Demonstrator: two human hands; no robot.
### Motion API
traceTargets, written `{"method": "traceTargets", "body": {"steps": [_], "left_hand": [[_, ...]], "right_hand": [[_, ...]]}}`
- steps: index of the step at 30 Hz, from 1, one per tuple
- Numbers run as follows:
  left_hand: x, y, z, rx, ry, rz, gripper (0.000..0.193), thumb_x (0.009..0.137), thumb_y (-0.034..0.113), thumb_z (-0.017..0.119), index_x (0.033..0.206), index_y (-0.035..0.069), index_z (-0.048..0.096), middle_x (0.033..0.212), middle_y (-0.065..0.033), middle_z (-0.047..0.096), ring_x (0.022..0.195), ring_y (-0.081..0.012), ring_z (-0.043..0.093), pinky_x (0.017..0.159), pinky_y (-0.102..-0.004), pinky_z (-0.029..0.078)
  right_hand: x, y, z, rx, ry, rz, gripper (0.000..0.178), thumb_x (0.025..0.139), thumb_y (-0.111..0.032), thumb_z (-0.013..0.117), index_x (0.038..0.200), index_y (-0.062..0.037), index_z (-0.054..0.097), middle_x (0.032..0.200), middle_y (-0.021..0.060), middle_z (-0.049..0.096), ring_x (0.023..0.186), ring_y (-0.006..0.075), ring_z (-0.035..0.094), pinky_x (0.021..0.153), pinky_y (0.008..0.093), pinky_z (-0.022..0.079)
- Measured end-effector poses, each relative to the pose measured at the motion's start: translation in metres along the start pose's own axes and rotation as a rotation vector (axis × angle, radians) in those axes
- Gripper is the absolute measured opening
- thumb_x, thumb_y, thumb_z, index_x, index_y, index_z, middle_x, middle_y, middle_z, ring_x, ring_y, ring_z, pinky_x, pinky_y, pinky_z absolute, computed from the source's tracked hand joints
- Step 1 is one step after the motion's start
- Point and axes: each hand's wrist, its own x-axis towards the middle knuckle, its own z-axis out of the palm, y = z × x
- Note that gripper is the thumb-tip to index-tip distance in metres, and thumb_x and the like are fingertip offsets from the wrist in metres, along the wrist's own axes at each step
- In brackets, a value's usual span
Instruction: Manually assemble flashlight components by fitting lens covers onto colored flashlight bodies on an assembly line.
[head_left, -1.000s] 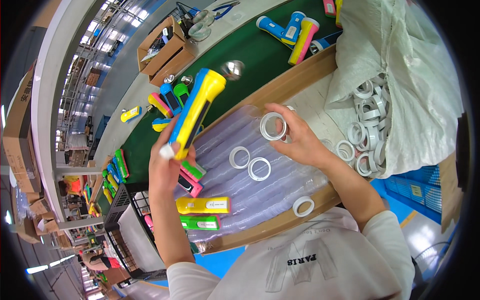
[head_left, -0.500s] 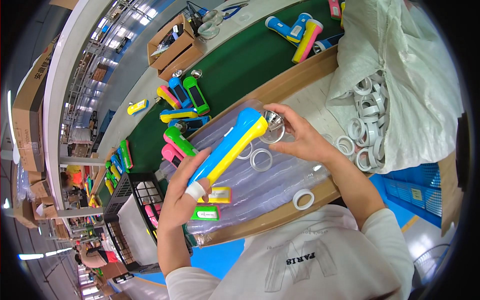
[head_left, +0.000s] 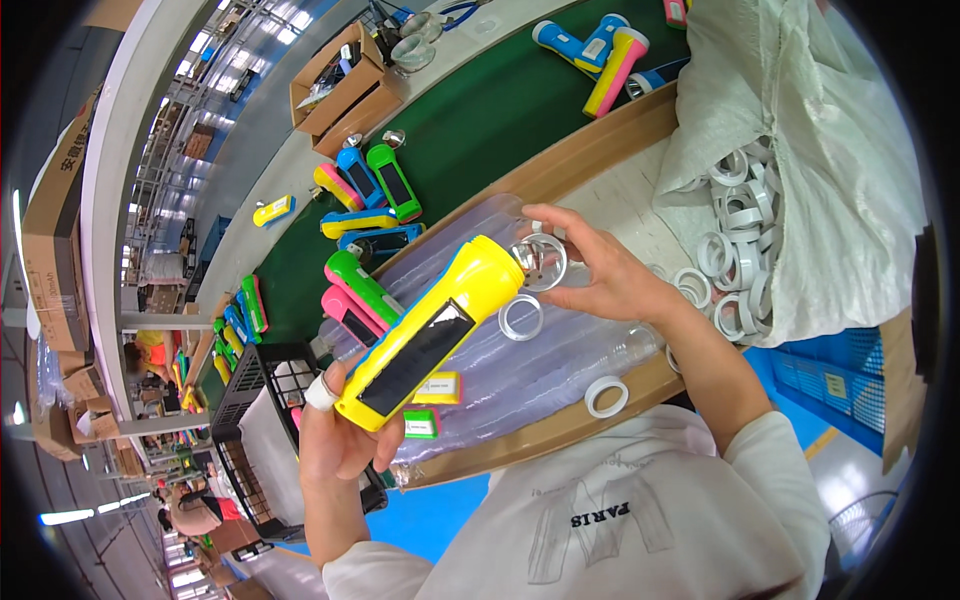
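Observation:
My left hand (head_left: 345, 435) grips the lower end of a yellow and blue flashlight body (head_left: 440, 330). A dark panel on its yellow side faces up, and its wide head points up and right. White tape is wrapped round one finger of that hand. Close to the flashlight's head, my right hand (head_left: 600, 265) pinches a shiny round reflector (head_left: 540, 262) by its rim, thumb below and fingers above. Whether the reflector touches the head cannot be made out. Below them a white ring (head_left: 521, 317) lies on clear plastic tubing (head_left: 490, 380), and another ring (head_left: 606, 397) rests on the cardboard edge.
A white woven sack (head_left: 810, 180) spills several white rings (head_left: 740, 250) at the right. Colourful flashlights (head_left: 370, 190) lie on the green belt (head_left: 450, 130) beyond. A small cardboard box (head_left: 345, 90) stands at the back; a black crate (head_left: 250, 430) is at the left.
My left hand has rolled the flashlight, so its yellow side with the dark panel now shows instead of the blue one. The right hand keeps the reflector near the head.

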Motion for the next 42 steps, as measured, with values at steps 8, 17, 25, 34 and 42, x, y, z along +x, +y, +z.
{"method": "traceTargets", "body": {"steps": [8,17,25,34,42], "left_hand": [[-0.004,-0.015,-0.001,-0.242,0.145,-0.087,0.064,0.096,0.054,0.038,0.119,-0.004,0.054,0.081,-0.0179,0.065,0.043,-0.0249,0.056,0.034,-0.0310,0.045],[-0.012,0.001,0.005,0.737,0.069,0.209,0.050,0.084,0.013,0.060,0.130,-0.002,0.053,0.097,-0.0106,0.056,0.083,-0.0200,0.059,0.061,-0.0284,0.051],[0.004,0.002,0.006,0.871,-0.151,0.148,0.052,0.075,0.009,0.071,0.124,0.001,0.059,0.105,-0.0114,0.065,0.096,-0.0189,0.061,0.083,-0.0307,0.047],[0.002,-0.041,0.005,0.682,-0.479,0.354,0.056,0.065,0.010,0.078,0.119,0.002,0.064,0.113,-0.0155,0.066,0.104,-0.0261,0.064,0.090,-0.0334,0.046],[0.053,-0.069,0.017,1.832,-0.149,1.091,0.053,0.062,0.008,0.077,0.112,0.019,0.067,0.115,-0.0173,0.061,0.075,-0.0259,0.059,0.061,-0.0323,0.050]], "right_hand": [[-0.001,-0.001,0.008,-0.070,-0.057,-0.105,0.073,0.071,0.002,0.075,0.135,-0.0071,0.041,0.133,0.0133,0.050,0.119,0.0234,0.054,0.102,0.0354,0.044],[-0.005,-0.003,0.005,-0.072,-0.136,-0.080,0.062,0.073,-0.015,0.078,0.126,-0.0055,0.047,0.117,0.0138,0.060,0.107,0.0313,0.060,0.089,0.0393,0.049],[-0.030,-0.036,0.005,-0.218,-0.238,-0.155,0.069,0.080,-0.023,0.072,0.137,-0.0034,0.038,0.123,0.0202,0.054,0.112,0.0353,0.055,0.096,0.0414,0.043],[-0.053,-0.069,0.036,-0.160,-0.011,-0.742,0.054,0.090,-0.041,0.056,0.124,0.0003,0.051,0.123,0.0239,0.053,0.105,0.0393,0.057,0.088,0.0478,0.047],[-0.027,-0.017,0.024,0.707,0.205,0.438,0.042,0.098,-0.037,0.046,0.120,-0.0028,0.058,0.113,0.0105,0.061,0.105,0.0196,0.059,0.091,0.0332,0.047]]}}
